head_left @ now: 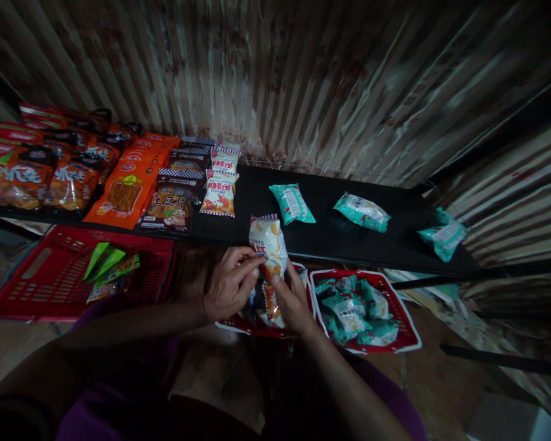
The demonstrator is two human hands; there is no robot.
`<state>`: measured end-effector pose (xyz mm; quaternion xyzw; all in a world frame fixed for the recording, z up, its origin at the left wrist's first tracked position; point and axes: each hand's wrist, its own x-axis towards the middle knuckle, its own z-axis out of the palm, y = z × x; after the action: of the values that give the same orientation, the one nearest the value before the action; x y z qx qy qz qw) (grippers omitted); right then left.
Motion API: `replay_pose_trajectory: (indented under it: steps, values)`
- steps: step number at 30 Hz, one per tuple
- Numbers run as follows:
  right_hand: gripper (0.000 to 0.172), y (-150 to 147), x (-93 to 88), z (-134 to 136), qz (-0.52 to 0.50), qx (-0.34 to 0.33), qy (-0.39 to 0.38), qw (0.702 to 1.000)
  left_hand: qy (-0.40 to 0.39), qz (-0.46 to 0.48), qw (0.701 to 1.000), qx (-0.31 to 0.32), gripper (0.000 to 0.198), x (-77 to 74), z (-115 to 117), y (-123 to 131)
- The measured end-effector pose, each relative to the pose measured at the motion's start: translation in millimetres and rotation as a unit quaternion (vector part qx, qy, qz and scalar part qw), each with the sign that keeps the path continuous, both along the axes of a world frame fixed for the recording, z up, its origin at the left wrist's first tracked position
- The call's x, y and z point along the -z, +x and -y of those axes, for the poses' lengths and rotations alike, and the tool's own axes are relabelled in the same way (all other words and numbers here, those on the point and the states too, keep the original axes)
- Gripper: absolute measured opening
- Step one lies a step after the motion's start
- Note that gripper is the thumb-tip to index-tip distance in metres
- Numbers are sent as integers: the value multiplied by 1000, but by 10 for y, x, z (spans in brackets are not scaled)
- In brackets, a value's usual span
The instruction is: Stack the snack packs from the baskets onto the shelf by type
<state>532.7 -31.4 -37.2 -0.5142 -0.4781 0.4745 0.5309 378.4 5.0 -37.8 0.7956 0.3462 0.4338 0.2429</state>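
A white and yellow snack bag (267, 234) is held upright between my two hands, just in front of the shelf's front edge. My right hand (294, 298) grips its lower right side, thumb on the front. My left hand (232, 283) is closed at its lower left, with fingertips against the printed front. Directly below my hands is a red basket (239, 326) holding more packets, partly hidden by them. Two similar white bags (218, 191) lie one behind the other on the black shelf (252, 184), up and to the left.
Brown potato-chip bags (172, 199), flat orange packets (123, 190) and dark-topped orange bags (73, 180) fill the shelf's left. Three teal bags (294, 203) lie spaced rightward. A basket (413, 343) of teal bags stands right; another basket (32, 306) with green packets (105, 263) stands left. Pleated curtain (266, 79) hangs behind.
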Motion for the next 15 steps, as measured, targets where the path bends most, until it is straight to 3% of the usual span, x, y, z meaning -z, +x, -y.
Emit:
replay_pose_trajectory:
  steps: [6, 11, 15]
  values:
    - [45, -35, 11, -60, -104, 10, -45, 994, 57, -18, 998, -15, 30, -11, -33, -19]
    - [31, 44, 130, -56, -64, 38, -59, 995, 66, -27, 997, 14, 35, 22, -52, -26]
    - [32, 100, 235, -55, -51, 66, -72, 994, 59, -22, 997, 39, 38, 67, -68, -31]
